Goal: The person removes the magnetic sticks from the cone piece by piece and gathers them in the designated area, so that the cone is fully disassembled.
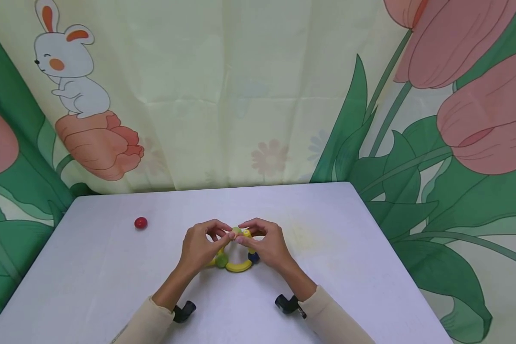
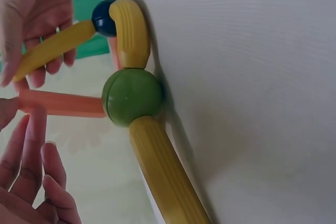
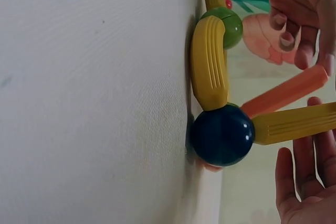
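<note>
A toy frame of rods and balls stands on the table between both hands. In the head view, my left hand (image 1: 199, 243) is on its left; in the left wrist view its thumb and fingers pinch the orange rod (image 2: 63, 103), which rises from a green ball (image 2: 132, 97). On the right side, my right hand (image 1: 270, 242) holds a straight yellow rod (image 3: 294, 123) that stands up from a dark blue ball (image 3: 223, 135). A curved yellow rod (image 1: 239, 266) links the two balls along the table. Near the fingertips shows a light green ball (image 1: 237, 231), partly hidden.
A red ball (image 1: 140, 222) lies alone at the back left of the white table (image 1: 90, 267). Another yellow rod (image 2: 168, 177) runs outward from the green ball. A printed curtain (image 1: 198, 95) hangs behind the table's far edge.
</note>
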Demonstrator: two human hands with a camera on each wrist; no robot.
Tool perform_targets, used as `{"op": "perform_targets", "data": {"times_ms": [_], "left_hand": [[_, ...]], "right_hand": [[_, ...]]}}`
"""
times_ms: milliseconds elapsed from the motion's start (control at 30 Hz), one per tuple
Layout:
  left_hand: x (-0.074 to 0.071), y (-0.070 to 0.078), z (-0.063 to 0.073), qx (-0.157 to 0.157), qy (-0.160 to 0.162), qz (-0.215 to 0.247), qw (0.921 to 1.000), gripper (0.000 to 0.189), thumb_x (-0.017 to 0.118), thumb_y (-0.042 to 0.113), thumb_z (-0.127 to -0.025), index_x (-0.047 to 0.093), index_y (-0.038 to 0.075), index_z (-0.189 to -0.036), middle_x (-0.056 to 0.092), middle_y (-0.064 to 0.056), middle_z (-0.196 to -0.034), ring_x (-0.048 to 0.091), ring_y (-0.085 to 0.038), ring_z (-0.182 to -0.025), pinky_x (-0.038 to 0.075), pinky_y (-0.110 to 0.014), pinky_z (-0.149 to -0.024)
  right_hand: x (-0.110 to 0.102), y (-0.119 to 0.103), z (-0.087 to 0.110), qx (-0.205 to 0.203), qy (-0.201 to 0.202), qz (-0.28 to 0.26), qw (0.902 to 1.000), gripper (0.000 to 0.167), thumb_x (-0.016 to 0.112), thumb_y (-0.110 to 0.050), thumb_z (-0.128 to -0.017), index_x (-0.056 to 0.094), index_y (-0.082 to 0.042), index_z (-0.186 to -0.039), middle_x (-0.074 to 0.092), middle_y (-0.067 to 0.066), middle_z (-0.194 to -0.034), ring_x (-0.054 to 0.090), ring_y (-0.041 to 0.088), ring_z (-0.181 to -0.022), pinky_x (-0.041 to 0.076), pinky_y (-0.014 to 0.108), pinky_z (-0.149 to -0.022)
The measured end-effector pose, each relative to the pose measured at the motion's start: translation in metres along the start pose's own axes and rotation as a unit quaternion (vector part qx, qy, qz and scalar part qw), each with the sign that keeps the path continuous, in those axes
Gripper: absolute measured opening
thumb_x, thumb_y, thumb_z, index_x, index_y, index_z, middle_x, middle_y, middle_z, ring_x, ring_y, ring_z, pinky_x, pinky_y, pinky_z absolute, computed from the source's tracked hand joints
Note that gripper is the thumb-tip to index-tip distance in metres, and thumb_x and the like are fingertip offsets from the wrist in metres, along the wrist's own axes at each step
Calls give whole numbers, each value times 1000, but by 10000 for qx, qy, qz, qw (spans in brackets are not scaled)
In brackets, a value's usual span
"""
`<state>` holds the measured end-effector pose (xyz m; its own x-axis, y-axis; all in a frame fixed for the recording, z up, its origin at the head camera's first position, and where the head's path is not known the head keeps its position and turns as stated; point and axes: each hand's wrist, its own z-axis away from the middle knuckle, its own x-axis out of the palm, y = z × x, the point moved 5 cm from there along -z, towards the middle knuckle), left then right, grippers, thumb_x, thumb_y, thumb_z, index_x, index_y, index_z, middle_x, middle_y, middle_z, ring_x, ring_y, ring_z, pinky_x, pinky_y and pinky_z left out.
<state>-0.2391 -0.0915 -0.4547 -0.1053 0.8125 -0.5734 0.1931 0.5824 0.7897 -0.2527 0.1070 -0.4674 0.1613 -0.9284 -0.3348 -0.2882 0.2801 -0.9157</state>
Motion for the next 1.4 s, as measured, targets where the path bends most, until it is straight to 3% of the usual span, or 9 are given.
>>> {"op": "perform_targets", "data": {"times_ms": [233,400,567,800,1067,1400], "left_hand": [[0,-2,9,-13,-419,-441,9981,24,89,45,-86,84,27,-101,77,14,-79,62,-7,-73,47,-26,-65],[3,-3,17,5,-637,-709,9954,20,91,37,-84,86,25,-99,76,16,-79,61,-6,-76,47,-26,-67],[8,-2,25,412,-643,-996,9921,18,93,32,-82,86,23,-97,76,17,-76,59,-4,-74,45,-23,-65],[16,0,32,976,-553,-1444,9831,20,95,31,-80,86,25,-97,76,18,-72,54,-1,-68,39,-20,-60],[24,2,33,1266,-590,-2108,9675,18,97,36,-77,85,30,-90,73,21,-70,38,0,-67,31,-20,-56],[26,1,34,1658,-584,-2192,9597,17,96,34,-78,84,30,-89,73,22,-72,36,-3,-72,31,-18,-53]], "right_hand": [[-3,0,1,90,64,6,9999,27,90,-26,-86,77,-14,-106,80,0,-98,71,17,-94,61,41,-88],[-4,0,0,39,65,-52,10000,25,90,-24,-86,76,-14,-104,79,-1,-96,72,17,-94,60,48,-92],[-4,1,0,37,64,-49,10000,25,89,-24,-87,76,-13,-104,78,-3,-96,72,17,-94,60,50,-94],[-4,0,0,25,87,-23,10000,21,89,-25,-87,76,-17,-101,78,-3,-95,72,16,-93,60,38,-91],[-4,0,-1,-71,83,-61,9999,23,90,-24,-87,76,-13,-101,78,-1,-95,72,16,-92,60,38,-89],[-4,1,-1,-66,63,-89,9999,23,90,-24,-87,76,-13,-101,78,-1,-95,72,16,-92,61,39,-90]]}}
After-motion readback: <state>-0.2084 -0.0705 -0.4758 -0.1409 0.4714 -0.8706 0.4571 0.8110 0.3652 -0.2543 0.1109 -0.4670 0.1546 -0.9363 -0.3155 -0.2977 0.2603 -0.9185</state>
